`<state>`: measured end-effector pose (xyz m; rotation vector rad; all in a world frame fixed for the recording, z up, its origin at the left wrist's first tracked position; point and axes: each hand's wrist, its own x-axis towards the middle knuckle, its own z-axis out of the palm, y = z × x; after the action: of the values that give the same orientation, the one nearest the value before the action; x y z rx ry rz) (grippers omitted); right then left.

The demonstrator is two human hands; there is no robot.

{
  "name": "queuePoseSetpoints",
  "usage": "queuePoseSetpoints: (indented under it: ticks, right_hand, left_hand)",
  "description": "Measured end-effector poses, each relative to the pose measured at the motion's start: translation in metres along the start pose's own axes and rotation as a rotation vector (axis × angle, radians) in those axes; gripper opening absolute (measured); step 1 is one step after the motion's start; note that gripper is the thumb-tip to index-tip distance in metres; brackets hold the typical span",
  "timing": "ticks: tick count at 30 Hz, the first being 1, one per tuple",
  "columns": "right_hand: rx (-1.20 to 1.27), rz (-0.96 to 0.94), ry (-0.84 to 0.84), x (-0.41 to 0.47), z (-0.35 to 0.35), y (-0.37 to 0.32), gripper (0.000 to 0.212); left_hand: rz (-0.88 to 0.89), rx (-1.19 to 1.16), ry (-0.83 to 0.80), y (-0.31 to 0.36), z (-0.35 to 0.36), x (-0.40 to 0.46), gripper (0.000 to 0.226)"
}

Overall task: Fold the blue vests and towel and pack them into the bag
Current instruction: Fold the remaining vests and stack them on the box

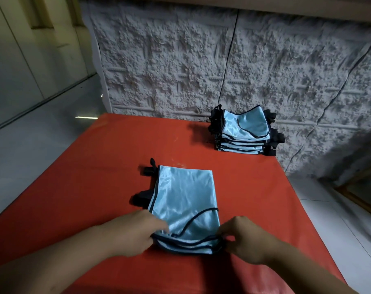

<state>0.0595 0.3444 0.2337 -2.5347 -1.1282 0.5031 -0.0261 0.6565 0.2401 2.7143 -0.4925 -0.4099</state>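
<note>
Your left hand (135, 232) is pinching the near left corner of the vest (184, 200), fingers curled over its dark-trimmed edge, and your right hand (242, 238) is pinching the near right corner the same way, thumb and fingertips closed on the trim. The vest is lying flat near the front edge of the table (95, 166), roughly at its middle, already doubled into a narrow panel with black straps sticking out on its left side. You are, by the look of it, partway through folding this one, and the next move is probably lifting the near end and carrying it toward the far end, keeping both corners level so the slippery satin is not sliding askew. A stack of folded vests (244, 132) is sitting at the far right corner, close against the wall (180, 60). No bag or towel is showing. The table is wearing a red cover; the wall is rough grey-white textured panelling, and pale floor tiles are running along both sides.
</note>
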Motion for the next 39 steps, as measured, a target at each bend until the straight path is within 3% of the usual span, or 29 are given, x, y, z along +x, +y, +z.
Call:
queuePoseSetpoints:
  ticks: [4,7,14,19,26,34,39]
  right_hand:
    - [0.158,-0.007,-0.219,-0.013,-0.019,-0.016,0.023]
    - [0.274,0.040,-0.296,-0.015,-0.035,-0.021,0.016]
    - [0.736,0.314,0.003,0.015,-0.035,0.002,0.014]
    - [0.833,0.459,0.196,0.047,-0.034,0.010,0.011]
    - [0.775,0.685,0.285,0.087,-0.024,0.031,0.010]
    - [0.418,0.671,0.452,0.109,-0.011,0.050,0.019]
    - [0.227,0.791,0.501,0.109,-0.012,0.040,0.041]
  left_hand:
    - [-0.008,-0.209,-0.164,0.015,-0.013,-0.007,0.027]
    - [0.013,-0.343,-0.181,0.015,-0.027,-0.003,0.030]
    - [-0.107,-0.522,0.171,-0.023,-0.033,0.042,0.033]
    - [-0.224,-0.449,0.331,-0.037,-0.026,0.075,0.035]
    - [-0.237,-0.387,0.389,-0.051,-0.029,0.107,0.031]
    - [-0.249,-0.361,0.477,-0.065,-0.021,0.127,0.028]
    - [-0.271,-0.271,0.480,-0.069,-0.017,0.132,0.019]
